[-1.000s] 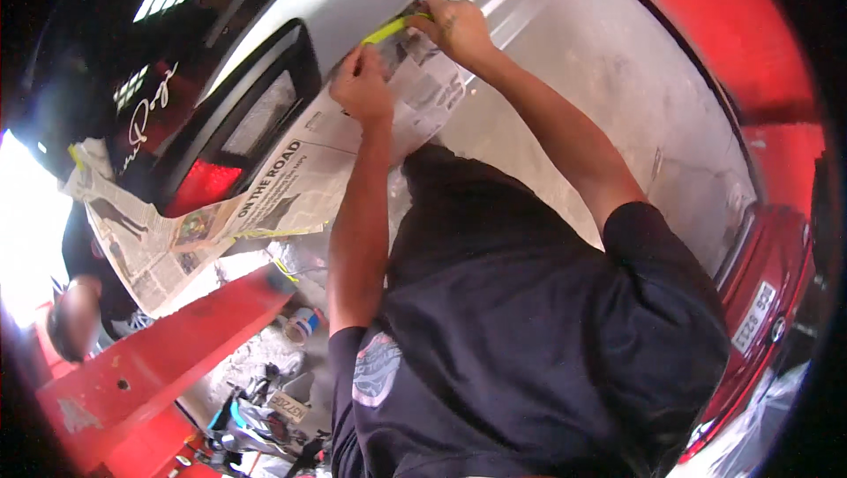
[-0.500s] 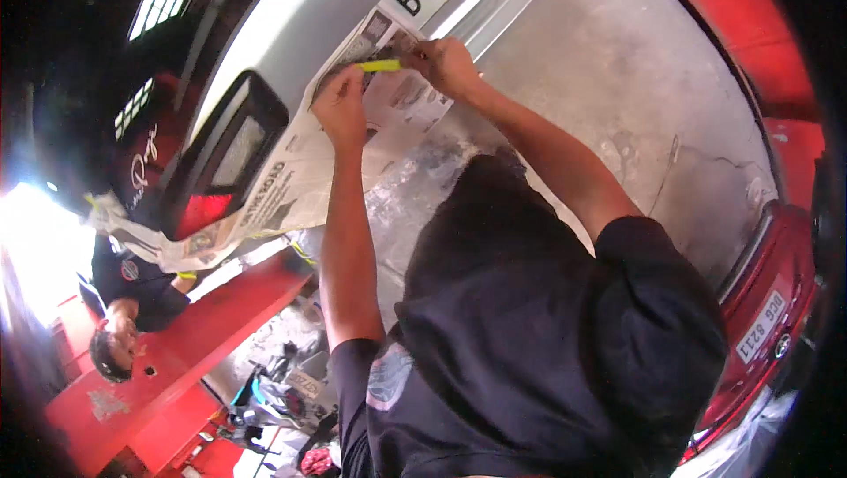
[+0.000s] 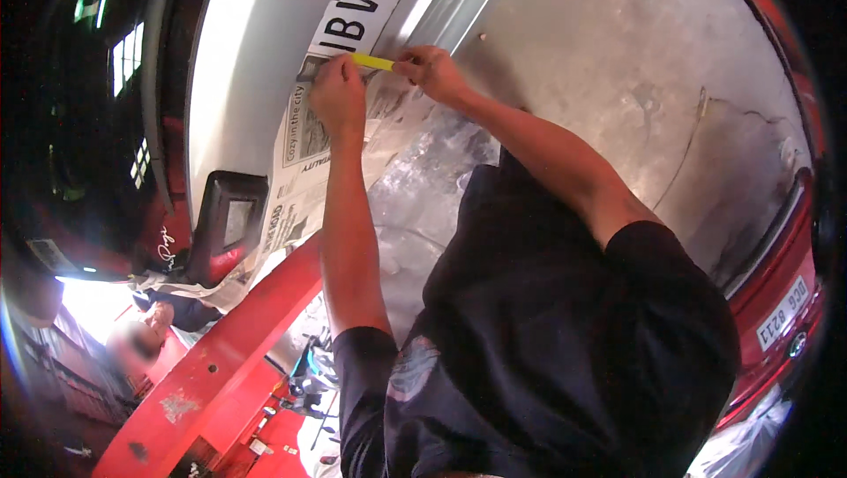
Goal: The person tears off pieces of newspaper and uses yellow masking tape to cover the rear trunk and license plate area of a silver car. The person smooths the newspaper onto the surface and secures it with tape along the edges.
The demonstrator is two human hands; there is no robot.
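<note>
A short strip of yellow tape stretches between my two hands, close under the number plate of a silver car. My left hand is closed, pinching the strip's left end against the edge of a newspaper sheet. My right hand is closed around the strip's other end; whether a roll sits inside its fingers is hidden. The newspaper hangs along the car's lower panel, from the plate down past a dark-framed lamp.
A red beam runs diagonally at lower left. Beyond it another person is near the newspaper's far end. A red car stands at the right. Grey, stained concrete floor lies below. Parts and bags clutter the lower left.
My view has shifted along the car, and both hands with the tape are now right beside the number plate. The newspaper's upper end lies nearer the plate's edge.
</note>
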